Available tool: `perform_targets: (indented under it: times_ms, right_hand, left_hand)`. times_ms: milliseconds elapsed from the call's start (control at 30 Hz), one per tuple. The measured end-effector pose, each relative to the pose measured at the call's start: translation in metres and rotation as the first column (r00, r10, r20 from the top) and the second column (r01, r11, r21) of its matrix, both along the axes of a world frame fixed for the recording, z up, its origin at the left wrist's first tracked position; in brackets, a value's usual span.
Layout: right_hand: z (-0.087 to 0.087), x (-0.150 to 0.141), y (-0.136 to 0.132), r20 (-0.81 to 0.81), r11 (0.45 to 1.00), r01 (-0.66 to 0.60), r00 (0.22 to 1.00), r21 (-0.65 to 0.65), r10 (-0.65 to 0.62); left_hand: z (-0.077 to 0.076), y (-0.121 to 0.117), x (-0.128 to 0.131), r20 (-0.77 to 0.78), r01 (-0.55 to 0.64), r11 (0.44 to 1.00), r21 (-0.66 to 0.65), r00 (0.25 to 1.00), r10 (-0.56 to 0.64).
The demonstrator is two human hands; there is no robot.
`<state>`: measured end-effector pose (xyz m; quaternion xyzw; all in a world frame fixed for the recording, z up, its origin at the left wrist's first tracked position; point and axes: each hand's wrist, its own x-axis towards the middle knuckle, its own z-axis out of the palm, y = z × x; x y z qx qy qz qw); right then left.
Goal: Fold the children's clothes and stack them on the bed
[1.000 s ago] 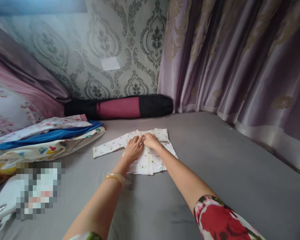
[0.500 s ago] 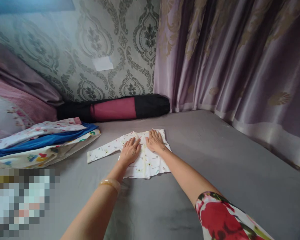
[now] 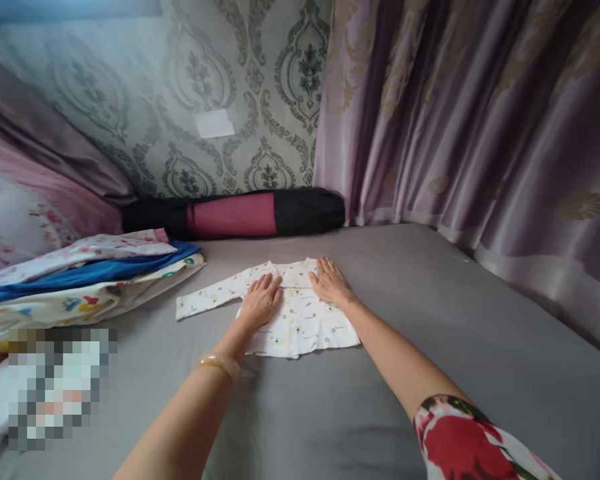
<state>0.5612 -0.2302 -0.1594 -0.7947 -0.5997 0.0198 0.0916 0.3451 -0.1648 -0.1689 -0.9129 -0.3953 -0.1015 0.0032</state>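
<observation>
A small white baby shirt with a tiny coloured print lies on the grey bed sheet. Its left sleeve stretches out to the left, while a folded layer runs across the chest below the neck. My left hand rests flat on the left part of the chest, fingers extended. Flat on the right shoulder area lies my right hand, its fingers stretched out and pointing away. Neither hand grips the cloth. My palms and forearm hide parts of the shirt.
Folded clothes in white, blue and cream are piled at the left. A black and dark red long bolster lies along the wall. Purple curtains hang at the right. A blurred-out patch covers something at lower left.
My right hand has slid to the right across the shirt, and the shirt's lower right side shows more widely. My left hand stays on the chest. The view has shifted slightly.
</observation>
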Motion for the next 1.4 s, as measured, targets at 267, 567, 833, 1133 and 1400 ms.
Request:
perform_targets:
  times_ms: [267, 567, 833, 1133, 1400]
  right_hand:
    - [0.004, 0.002, 0.006, 0.027, 0.996, -0.014, 1.000, -0.086, 0.016]
    - [0.006, -0.007, 0.000, 0.068, 0.996, 0.079, 0.995, -0.049, -0.076]
    - [0.006, -0.005, 0.002, 0.035, 0.993, 0.077, 0.997, -0.085, -0.074]
    - [0.014, -0.026, 0.013, 0.007, 0.997, -0.062, 0.998, -0.055, 0.063]
    - [0.002, -0.025, 0.016, -0.015, 0.994, -0.054, 0.998, -0.097, 0.053]
  left_hand:
    - [0.005, -0.001, -0.001, 0.058, 0.020, 1.000, -0.018, 0.998, -0.019]
    - [0.003, 0.002, -0.007, 0.169, 0.105, 0.994, 0.036, 0.980, -0.109]
    - [0.006, -0.002, -0.005, 0.185, 0.085, 0.996, -0.015, 0.979, -0.081]
    - [0.005, -0.002, -0.007, 0.197, 0.091, 0.995, 0.039, 0.976, -0.097]
    - [0.010, -0.005, -0.007, 0.204, 0.080, 0.997, 0.015, 0.976, -0.081]
